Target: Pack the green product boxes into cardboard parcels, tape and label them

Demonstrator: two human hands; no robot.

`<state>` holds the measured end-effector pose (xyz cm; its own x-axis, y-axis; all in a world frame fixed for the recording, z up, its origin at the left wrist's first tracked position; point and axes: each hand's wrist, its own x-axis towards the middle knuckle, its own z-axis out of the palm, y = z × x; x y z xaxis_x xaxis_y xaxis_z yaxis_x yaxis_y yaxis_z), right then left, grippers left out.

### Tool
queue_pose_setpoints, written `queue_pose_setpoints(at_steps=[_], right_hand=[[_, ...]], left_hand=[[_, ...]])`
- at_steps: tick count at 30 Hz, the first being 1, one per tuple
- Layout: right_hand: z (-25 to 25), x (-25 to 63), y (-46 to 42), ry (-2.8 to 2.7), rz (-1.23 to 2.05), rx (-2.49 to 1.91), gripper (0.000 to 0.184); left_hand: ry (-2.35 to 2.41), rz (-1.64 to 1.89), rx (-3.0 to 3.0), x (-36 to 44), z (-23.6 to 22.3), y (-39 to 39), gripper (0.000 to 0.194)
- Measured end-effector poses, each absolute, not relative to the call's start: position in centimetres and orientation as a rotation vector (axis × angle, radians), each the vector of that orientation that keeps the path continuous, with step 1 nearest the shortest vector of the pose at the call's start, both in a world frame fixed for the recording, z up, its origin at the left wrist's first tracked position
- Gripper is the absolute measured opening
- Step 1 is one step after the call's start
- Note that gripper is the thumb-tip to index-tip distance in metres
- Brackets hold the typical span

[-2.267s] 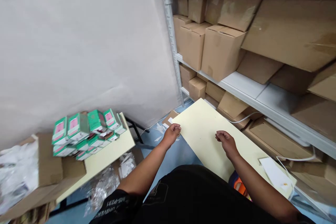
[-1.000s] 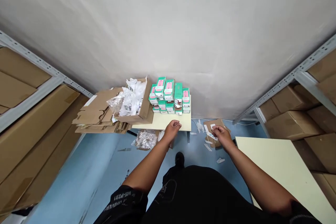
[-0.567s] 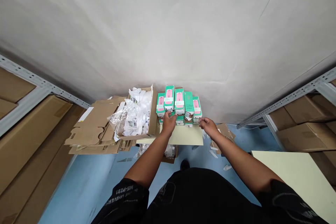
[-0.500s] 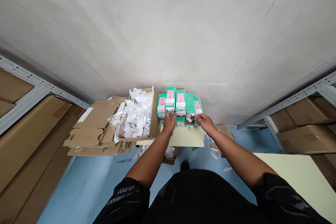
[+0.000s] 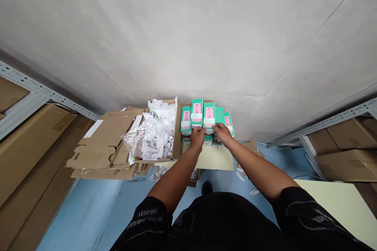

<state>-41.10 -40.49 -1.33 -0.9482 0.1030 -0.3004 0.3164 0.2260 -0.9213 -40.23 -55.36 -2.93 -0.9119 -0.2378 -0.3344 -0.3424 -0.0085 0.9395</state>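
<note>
A pile of green boxes with pink fronts (image 5: 206, 115) stands on a small pale yellow table (image 5: 215, 159) against the white wall. My left hand (image 5: 197, 136) rests on the front of the pile, fingers curled against the boxes. My right hand (image 5: 221, 133) is beside it, fingers bent onto boxes on the pile's right side. Both hands touch the boxes; whether either has one gripped is unclear.
An open cardboard box (image 5: 173, 141) of crumpled plastic wrap (image 5: 150, 137) sits left of the pile, next to flattened cartons (image 5: 103, 145). Metal racks with brown cartons (image 5: 29, 141) flank both sides. A second pale table (image 5: 344, 204) is at my lower right. Blue floor with scraps below.
I turned from the right-hand table toward the wall. Both hands rose from in front of the small table and reached onto the green box pile, closing in on each other.
</note>
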Motion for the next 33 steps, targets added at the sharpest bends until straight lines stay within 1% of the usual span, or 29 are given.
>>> queue_pose_setpoints(at_steps=[3, 7, 10, 13, 17, 23, 30, 33], right_hand=[[-0.7, -40.2, -40.6, 2.313, -1.812, 0.506, 0.031], [0.0, -38.7, -40.7, 2.256, -1.944, 0.514, 0.034], [0.5, -37.8, -40.4, 2.099, -2.071, 0.532, 0.037], [0.8, -37.1, -40.0, 1.980, -2.148, 0.548, 0.036], [0.9, -36.2, -39.3, 1.948, -2.185, 0.553, 0.035], [0.6, -34.8, -37.9, 1.928, -2.240, 0.498, 0.038], [0.8, -33.1, -35.8, 1.880, -2.327, 0.460, 0.040], [1.2, -32.3, -34.9, 1.860, -2.354, 0.464, 0.040]], left_hand=[[2.174, 2.101, -0.647, -39.9, -2.8, -55.3, 0.027], [2.048, 2.191, -0.636, -38.9, -1.8, -55.0, 0.020], [1.962, 2.236, -0.622, -38.0, -0.8, -54.6, 0.025], [1.957, 2.219, -0.607, -37.2, -0.1, -54.2, 0.026], [1.941, 2.206, -0.598, -36.2, 0.4, -53.9, 0.029], [1.944, 2.149, -0.563, -34.9, 1.2, -52.9, 0.043], [1.923, 2.202, -0.490, -33.6, 2.2, -50.8, 0.038], [1.872, 2.222, -0.446, -33.0, 2.3, -49.9, 0.041]])
